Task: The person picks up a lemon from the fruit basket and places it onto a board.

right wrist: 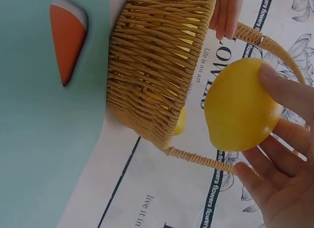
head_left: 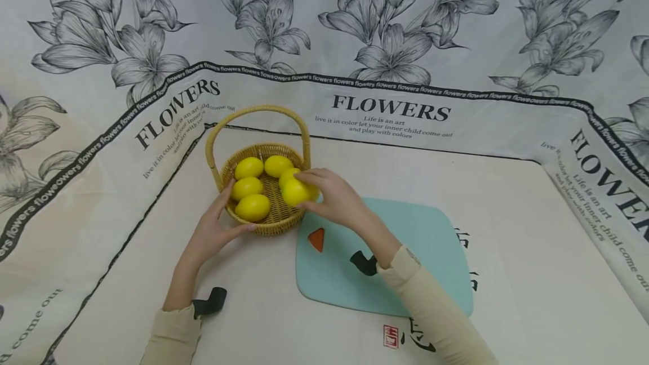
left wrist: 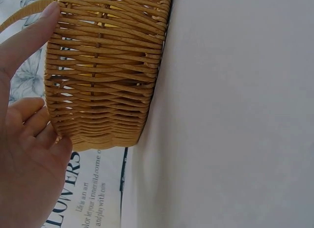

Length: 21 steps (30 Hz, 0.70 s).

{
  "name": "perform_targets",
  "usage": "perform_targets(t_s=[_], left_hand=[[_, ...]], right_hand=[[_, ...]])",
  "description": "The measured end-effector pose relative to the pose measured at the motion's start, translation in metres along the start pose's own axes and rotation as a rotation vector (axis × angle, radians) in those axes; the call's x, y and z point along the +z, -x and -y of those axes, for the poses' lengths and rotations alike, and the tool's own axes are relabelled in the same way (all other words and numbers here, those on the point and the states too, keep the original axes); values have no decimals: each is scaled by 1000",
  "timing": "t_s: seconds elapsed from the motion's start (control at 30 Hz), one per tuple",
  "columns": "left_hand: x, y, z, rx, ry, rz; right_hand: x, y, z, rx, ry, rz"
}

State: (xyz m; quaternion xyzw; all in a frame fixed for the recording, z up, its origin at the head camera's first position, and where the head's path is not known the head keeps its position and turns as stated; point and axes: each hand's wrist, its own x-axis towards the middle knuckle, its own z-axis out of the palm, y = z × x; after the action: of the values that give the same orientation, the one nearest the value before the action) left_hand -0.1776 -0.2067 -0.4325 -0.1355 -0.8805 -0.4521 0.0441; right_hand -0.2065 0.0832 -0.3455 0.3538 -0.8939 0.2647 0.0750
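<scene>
My right hand [head_left: 334, 199] pinches a yellow lemon [right wrist: 240, 105] between thumb and fingers, above the right side of the wicker basket [head_left: 274, 227]. Several other lemons [head_left: 253, 208] lie inside the basket, most of them along its left and back. My left hand [head_left: 210, 235] holds the basket at its left front. In the left wrist view the thumb [left wrist: 34, 39] presses near the rim, while the other fingers bend against the woven side. The tall arched handle [head_left: 263, 108] stands upright over the basket.
A light teal cutting board [head_left: 410, 230] lies right of the basket, close against it. On the board sits a small orange-red wedge [head_left: 316, 239] with a pale edge. Black wrist pieces [head_left: 210, 302] show at both sleeves. A flower-printed cloth [head_left: 395, 55] rises behind the white surface.
</scene>
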Motion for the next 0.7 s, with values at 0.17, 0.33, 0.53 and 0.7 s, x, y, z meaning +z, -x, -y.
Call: perform_targets(t_s=[0.17, 0.33, 0.53, 0.7], left_hand=[[0, 0, 0, -1, 2, 2], [0, 0, 0, -4, 4, 5], [-1, -1, 1, 7, 1, 1], [0, -1, 3, 13, 6, 4]], right_hand=[[-2, 8, -4, -17, -39, -39], [-4, 16, -9, -11, -82, -61], [-5, 23, -15, 16, -102, -61], [-5, 30, -23, 42, -106, -65]])
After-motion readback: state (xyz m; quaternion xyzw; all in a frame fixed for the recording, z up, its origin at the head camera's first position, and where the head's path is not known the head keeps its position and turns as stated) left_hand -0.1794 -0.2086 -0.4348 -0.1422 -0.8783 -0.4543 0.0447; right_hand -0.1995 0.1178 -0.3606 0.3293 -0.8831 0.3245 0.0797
